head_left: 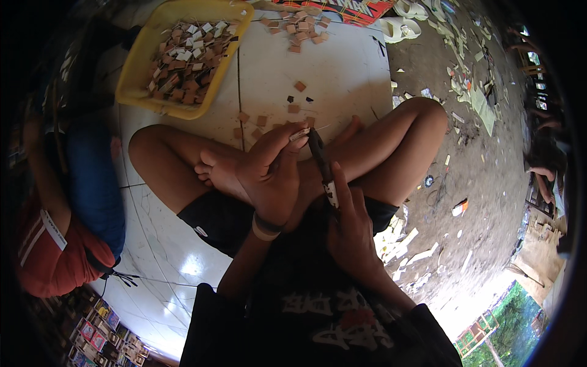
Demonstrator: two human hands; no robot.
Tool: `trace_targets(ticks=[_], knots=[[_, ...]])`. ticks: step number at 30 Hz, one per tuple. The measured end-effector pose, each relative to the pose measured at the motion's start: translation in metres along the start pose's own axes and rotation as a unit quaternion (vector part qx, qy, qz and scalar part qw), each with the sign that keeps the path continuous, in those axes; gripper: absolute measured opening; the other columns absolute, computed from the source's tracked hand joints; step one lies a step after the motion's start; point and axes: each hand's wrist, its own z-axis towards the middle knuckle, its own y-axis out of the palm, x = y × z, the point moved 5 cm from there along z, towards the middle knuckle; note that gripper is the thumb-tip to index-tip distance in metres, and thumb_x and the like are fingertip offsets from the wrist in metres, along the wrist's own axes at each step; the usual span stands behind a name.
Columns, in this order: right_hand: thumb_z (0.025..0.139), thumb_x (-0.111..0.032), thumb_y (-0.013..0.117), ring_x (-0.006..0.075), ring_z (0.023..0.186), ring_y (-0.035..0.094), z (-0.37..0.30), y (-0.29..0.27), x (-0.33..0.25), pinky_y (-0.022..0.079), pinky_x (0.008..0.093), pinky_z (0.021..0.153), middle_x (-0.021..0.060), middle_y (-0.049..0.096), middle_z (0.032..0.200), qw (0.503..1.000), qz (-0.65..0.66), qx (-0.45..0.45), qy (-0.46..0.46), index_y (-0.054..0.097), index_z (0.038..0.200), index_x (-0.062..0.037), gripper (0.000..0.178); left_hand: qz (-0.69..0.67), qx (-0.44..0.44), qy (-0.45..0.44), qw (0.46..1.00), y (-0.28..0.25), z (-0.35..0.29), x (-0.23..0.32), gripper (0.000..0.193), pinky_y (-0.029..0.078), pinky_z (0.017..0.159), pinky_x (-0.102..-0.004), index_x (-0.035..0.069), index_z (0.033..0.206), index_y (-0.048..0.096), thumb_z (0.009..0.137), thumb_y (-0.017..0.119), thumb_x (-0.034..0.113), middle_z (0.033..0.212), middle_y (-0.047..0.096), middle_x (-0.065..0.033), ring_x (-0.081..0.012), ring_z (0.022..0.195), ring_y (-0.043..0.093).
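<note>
Holding, centre of the frame: your left hand (269, 183), thumb and fingertips pinched closed on a small pale piece (298, 134), just above the middle of the frame. Your right hand (351, 235), right of centre: fingers wrapped round a slim dark tool (318, 153), its upper end close beside the pale piece; whether the two touch, you cannot tell from this view. Yellow tub (137, 61), upper left: holds many small brown and white squares (195, 55). Loose brown squares (299, 27), upper centre: one heap, others scattered lower, towards your hands, on white tiles (263, 67). Light-coloured scraps (483, 107), right side: strewn over brown ground.
</note>
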Motion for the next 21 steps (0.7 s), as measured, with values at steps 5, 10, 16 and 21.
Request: trace_targets(ticks=[5,10,16,21], knots=[[0.085,0.017,0.05,0.0487,0.099,0.061,-0.002,0.004,0.006,0.051,0.0536,0.084,0.0277,0.053,0.114,1.0,0.01,0.012,-0.011,0.027,0.167,-0.0107,0.09,0.083,-0.022,0.051,0.995,0.0,0.008,0.009,0.017,0.06,0.087,-0.028,-0.005,0.112,0.075,0.096,0.07,-0.005,0.104,0.079,-0.0144,-0.0183,0.098,0.075],[0.089,0.014,0.054,0.0488,0.108,0.06,0.004,0.001,0.006,0.051,0.0517,0.09,0.0277,0.054,0.123,0.999,0.046,0.018,-0.022,0.028,0.166,-0.0101,0.085,0.083,-0.033,-0.012,0.996,-0.004,0.014,0.007,0.015,0.06,0.084,-0.0261,-0.005,0.112,0.074,0.098,0.072,0.0,0.101,0.079,-0.0119,-0.017,0.096,0.075],[0.093,0.013,0.056,0.0437,0.122,0.058,0.002,-0.016,0.018,0.048,0.0468,0.103,0.0252,0.054,0.137,0.992,0.109,0.049,-0.03,0.029,0.166,-0.0083,0.081,-0.016,-0.087,-0.193,0.977,-0.022,0.022,0.001,0.02,0.061,0.088,-0.0286,-0.007,0.107,0.072,0.101,0.073,0.012,0.1,0.078,-0.0138,-0.0193,0.095,0.077],[0.102,-0.001,0.055,0.0331,0.131,0.057,0.0,-0.024,0.029,0.044,0.0426,0.112,0.021,0.053,0.145,0.985,0.146,-0.065,-0.059,0.025,0.166,-0.0018,0.07,-0.053,-0.123,-0.223,0.966,-0.025,0.028,0.004,0.021,0.062,0.087,-0.0305,-0.005,0.103,0.072,0.103,0.071,0.016,0.098,0.078,-0.0135,-0.0201,0.092,0.077]])
